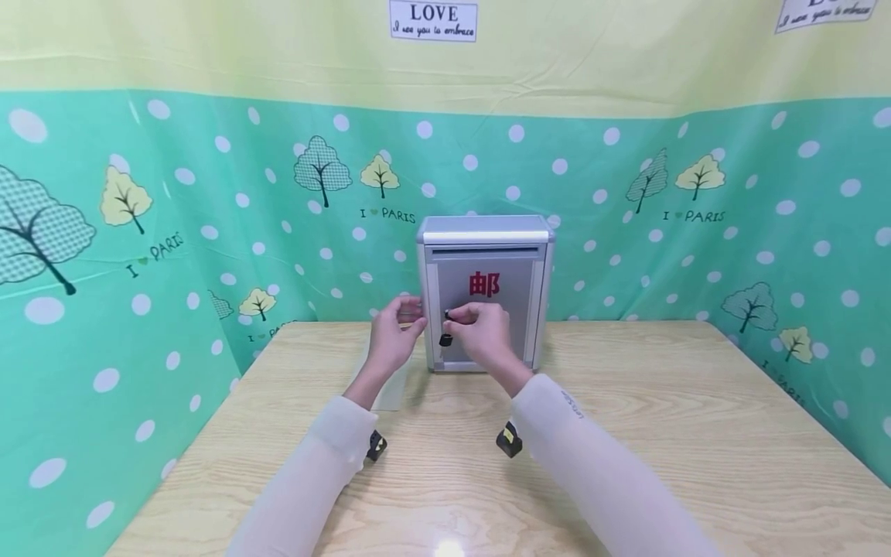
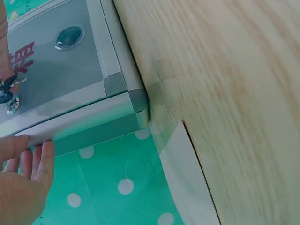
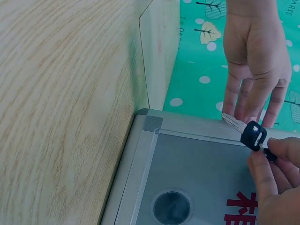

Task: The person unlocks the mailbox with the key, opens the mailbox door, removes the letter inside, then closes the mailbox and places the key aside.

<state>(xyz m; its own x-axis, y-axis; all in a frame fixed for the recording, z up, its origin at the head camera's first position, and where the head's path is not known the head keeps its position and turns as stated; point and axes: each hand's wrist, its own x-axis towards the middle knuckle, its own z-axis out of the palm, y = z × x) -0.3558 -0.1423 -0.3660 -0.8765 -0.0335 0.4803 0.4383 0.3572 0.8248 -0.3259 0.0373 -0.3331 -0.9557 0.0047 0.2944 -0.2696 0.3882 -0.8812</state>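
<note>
A grey metal mailbox [image 1: 518, 333] with red lettering stands upright on the table. My right hand [image 1: 487, 336] pinches the black head of a key [image 3: 270, 155] at the lock [image 2: 13, 104], on the left part of the mailbox's front. A second key [image 3: 253, 135] with a black head dangles from the same ring; in the head view it hangs below the fingers. My left hand [image 1: 395, 333] is at the mailbox's left side, fingers fairly straight and thumb right at the front edge. Nothing is gripped in its fingers.
A pale flat sheet [image 1: 391, 393] lies on the wooden table [image 1: 647, 418], left of the mailbox and partly under my left forearm. A round window [image 2: 70, 37] sits low on the mailbox's front. Behind hangs a green dotted curtain [image 1: 599, 255]. Black devices [image 1: 510, 441] show at both wrists.
</note>
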